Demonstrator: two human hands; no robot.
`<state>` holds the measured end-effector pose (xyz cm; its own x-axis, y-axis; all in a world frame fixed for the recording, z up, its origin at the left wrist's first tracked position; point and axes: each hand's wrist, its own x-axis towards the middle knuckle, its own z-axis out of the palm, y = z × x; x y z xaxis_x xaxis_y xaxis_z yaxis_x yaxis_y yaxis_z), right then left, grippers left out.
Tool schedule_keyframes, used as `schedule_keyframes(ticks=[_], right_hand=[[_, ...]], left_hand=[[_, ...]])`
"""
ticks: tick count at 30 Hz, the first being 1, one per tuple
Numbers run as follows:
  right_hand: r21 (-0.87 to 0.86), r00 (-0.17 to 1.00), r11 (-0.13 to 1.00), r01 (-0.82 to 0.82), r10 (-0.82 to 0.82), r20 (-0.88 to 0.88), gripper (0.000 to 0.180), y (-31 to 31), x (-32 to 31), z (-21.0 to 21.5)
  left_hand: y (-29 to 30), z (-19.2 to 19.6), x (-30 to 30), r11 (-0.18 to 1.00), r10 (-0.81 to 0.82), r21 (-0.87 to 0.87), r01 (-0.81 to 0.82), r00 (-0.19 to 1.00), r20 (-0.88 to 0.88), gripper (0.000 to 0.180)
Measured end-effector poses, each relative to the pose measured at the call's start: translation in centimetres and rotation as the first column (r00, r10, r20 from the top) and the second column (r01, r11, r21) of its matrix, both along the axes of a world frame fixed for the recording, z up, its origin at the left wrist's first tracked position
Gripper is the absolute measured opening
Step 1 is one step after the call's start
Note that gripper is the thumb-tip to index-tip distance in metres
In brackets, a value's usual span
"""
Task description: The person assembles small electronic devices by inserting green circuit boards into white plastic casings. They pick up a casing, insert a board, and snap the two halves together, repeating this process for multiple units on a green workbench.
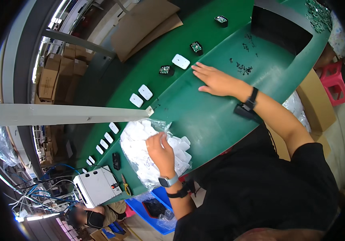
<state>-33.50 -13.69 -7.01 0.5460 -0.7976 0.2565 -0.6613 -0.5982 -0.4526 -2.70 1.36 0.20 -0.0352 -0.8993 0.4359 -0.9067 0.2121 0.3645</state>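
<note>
My left hand (160,154) is on a clear plastic bag (140,168) heaped with white plastic covers (181,156). Its fingers bend down over the heap, thumb apart, and their tips are partly hidden. Farther right, my right hand (216,81) reaches out with fingers stretched, holding nothing. Its fingertips are close to a white rounded cover (181,62) on the green belt (156,48). Beside that cover stand a black housing with a circuit board (165,70) and another such housing (196,48). Two more white covers (140,96) lie to the left.
Small black parts (244,69) are scattered on the green worktop (216,120), near a black bin (281,30). A pale metal beam (68,114) crosses the left side. Pliers (126,186) lie by a white box-shaped device (97,186). Another person (96,217) sits at lower left.
</note>
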Motion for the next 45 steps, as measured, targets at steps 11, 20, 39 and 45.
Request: schedule_keyframes(ticks=[11,20,39,45], right_hand=[[-0.090,0.996,0.992,0.085,-0.087,-0.014,0.072,-1.3,4.4,-1.5],[-0.050,0.690,0.715,0.697,-0.650,0.318,0.018,1.2,-12.4,3.3],[0.036,0.793,0.792,0.609,-0.610,0.002,0.016,1.0,-19.1,2.0],[-0.138,0.793,0.842,0.521,-0.538,-0.286,0.008,1.1,-19.8,1.6]], left_hand=[[5.4,1.4,-1.3,0.986,0.167,0.050,-0.160,0.946,-0.278,0.008],[5.4,1.8,-2.6,0.966,0.215,0.243,0.085,0.253,-0.943,0.015],[6.7,1.3,-4.0,0.884,0.310,0.313,0.348,0.066,-0.948,0.023],[6.9,1.5,-3.8,0.902,0.225,0.214,0.376,0.013,-0.974,0.031]])
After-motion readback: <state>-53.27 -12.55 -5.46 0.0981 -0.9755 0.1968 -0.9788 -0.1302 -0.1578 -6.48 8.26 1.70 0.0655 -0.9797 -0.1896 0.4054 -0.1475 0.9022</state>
